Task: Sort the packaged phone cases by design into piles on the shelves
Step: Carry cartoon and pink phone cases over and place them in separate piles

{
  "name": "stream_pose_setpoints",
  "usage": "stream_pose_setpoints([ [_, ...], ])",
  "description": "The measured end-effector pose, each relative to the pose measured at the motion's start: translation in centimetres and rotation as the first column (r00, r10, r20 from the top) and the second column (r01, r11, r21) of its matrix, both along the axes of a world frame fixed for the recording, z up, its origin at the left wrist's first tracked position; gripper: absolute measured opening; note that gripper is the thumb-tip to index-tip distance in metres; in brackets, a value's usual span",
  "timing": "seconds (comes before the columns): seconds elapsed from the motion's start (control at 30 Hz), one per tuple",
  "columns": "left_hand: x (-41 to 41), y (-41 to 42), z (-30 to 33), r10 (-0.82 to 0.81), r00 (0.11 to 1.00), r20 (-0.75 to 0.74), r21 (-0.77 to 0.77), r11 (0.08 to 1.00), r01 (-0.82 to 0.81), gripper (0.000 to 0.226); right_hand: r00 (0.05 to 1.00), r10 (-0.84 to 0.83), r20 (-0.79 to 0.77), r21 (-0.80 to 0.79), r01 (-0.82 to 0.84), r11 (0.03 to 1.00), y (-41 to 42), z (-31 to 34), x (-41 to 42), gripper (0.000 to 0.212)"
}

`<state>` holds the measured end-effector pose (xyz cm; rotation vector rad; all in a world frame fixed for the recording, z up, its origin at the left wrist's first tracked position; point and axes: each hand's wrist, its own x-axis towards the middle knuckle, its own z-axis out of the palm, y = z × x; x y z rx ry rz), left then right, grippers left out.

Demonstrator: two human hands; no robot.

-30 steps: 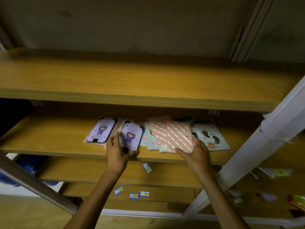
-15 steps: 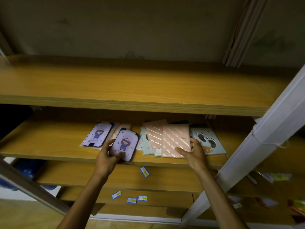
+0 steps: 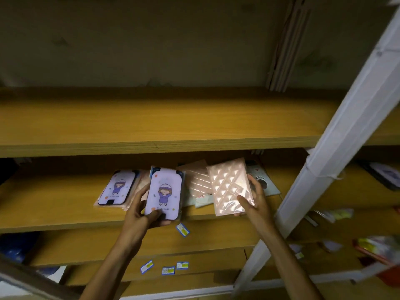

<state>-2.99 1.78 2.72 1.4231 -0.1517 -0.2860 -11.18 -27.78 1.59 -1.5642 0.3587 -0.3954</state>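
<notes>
Evidently the purple cartoon case (image 3: 163,192) stood upright, long axis pointing away, pinched at its lower end by the left hand (image 3: 141,213) just off the shelf (image 3: 54,215) edge. Its twin (image 3: 116,187) lay on the shelf just to the left, so that hand was nearer. The right hand (image 3: 252,202) gripped a pink quilted case (image 3: 229,187), lifted above the mixed pile.

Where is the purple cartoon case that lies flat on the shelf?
In the head view, the purple case lies left of centre on the middle shelf, just left of the left hand.
</notes>
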Motion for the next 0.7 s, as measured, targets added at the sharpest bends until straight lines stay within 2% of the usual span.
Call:
stream_pose_setpoints([
  [0.27, -2.7, -3.4, 1.4, -0.264, 0.964, -0.038, -0.081, 0.962, 0.26, 0.061, 0.973, -0.217, 0.083, -0.04, 0.221, 0.974, 0.8, 2.2, -9.6, 0.07],
  [0.43, -5.9, -7.0, 1.3, -0.465, 0.884, -0.039, -0.084, 0.883, 0.461, 0.064, 0.895, -0.433, 0.106, -0.124, 0.444, 0.887, 0.4, 2.2, -17.3, 0.074],
  [0.7, -12.4, -16.1, 2.0, -0.683, 0.73, -0.023, -0.085, 0.729, 0.68, 0.062, 0.741, -0.655, 0.147, -0.077, 0.669, 0.739, -3.0, 3.3, -28.2, 0.071],
])
